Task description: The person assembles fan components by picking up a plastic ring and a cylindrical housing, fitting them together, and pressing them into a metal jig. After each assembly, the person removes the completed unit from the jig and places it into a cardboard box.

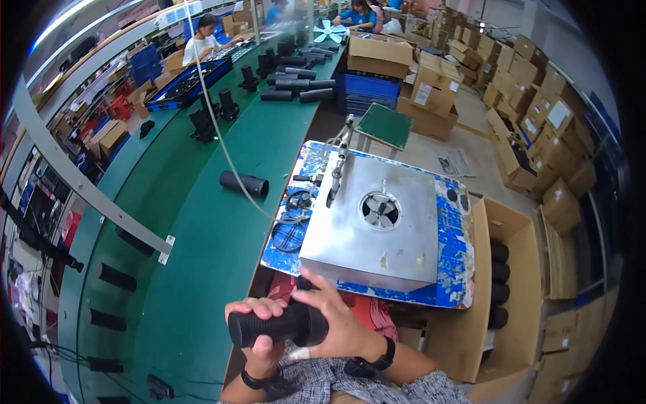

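In front of my body I hold a black ribbed cylinder (pixel 269 326) lying roughly level. My left hand (pixel 263 353) wraps round its left part, fingers over the top and thumb on the near side. My right hand (pixel 342 322) grips the wider black end piece at the right, its fingers curved around it. Whether that end piece is separate from the cylinder I cannot tell. Just beyond my hands stands a metal box (pixel 363 259) with a small fan (pixel 381 209) in a round opening on its top.
A black tube (pixel 243 183) lies on the green bench (pixel 202 262) to the left, with several more tubes (pixel 293 84) farther back. The metal box rests on a worn blue-and-white board (pixel 449 236). At right, an open carton (pixel 521 269) holds black cylinders. Co-workers sit farther off.
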`<action>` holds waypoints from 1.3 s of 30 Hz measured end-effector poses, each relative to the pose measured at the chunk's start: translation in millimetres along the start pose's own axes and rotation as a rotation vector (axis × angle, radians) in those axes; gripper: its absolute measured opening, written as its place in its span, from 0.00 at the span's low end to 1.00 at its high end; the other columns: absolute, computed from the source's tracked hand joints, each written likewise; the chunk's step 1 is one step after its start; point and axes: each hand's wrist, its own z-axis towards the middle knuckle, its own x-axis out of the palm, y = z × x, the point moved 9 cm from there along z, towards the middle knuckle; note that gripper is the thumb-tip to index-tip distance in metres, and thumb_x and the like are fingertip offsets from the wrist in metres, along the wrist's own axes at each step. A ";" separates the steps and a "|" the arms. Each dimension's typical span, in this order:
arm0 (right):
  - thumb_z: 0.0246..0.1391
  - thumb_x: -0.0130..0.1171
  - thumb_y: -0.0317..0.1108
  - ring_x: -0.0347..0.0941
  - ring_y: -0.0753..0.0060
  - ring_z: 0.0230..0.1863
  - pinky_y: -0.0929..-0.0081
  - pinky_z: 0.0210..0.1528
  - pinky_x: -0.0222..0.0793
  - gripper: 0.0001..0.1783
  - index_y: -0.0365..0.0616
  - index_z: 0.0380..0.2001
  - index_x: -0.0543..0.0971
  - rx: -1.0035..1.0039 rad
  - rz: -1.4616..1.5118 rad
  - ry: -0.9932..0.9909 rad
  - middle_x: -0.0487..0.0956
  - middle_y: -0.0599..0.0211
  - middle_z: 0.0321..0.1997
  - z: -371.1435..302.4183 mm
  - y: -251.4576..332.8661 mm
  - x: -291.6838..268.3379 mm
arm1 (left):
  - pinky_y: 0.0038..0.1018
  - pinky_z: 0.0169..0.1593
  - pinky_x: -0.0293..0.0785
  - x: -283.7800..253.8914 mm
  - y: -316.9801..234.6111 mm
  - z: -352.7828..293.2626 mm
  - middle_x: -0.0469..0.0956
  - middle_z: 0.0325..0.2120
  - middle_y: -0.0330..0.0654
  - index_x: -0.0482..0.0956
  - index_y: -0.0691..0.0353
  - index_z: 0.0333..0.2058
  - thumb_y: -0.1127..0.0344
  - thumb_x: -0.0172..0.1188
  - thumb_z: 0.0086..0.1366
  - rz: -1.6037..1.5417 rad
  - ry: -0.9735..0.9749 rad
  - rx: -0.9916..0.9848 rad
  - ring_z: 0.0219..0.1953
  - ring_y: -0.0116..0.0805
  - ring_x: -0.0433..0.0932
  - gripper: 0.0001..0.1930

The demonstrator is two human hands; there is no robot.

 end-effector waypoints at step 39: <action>0.44 0.84 0.52 0.77 0.79 0.43 0.80 0.43 0.73 0.55 0.38 0.69 0.68 0.437 -0.238 -0.098 0.80 0.63 0.60 -4.7 10.5 -135.7 | 0.41 0.63 0.73 106.6 82.3 78.0 0.73 0.58 0.53 0.54 0.61 0.69 0.53 0.61 0.76 0.092 0.400 -0.482 0.59 0.44 0.76 0.34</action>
